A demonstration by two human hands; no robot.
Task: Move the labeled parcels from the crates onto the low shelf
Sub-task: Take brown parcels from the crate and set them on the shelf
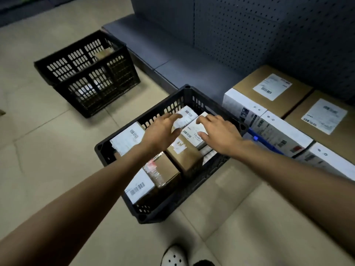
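A black slotted crate [119,140] on the floor in front of me holds several labeled cardboard parcels. My left hand [161,131] reaches in with fingers spread, its fingertips on a white-labeled parcel [187,117] at the crate's far end. Over the neighbouring white-labeled parcel [194,132] is my right hand [219,131], fingers spread and relaxed, touching its top. Neither hand grips anything. A brown parcel [187,154] lies just below both hands. The low grey shelf [153,47] runs along the pegboard wall.
A second black crate [86,73] stands on the floor to the left, with a parcel visible inside. Several large labeled boxes [269,89] sit on the shelf at right. A blue object [257,138] lies beside the crate's right rim. My shoe [173,256] shows at the bottom.
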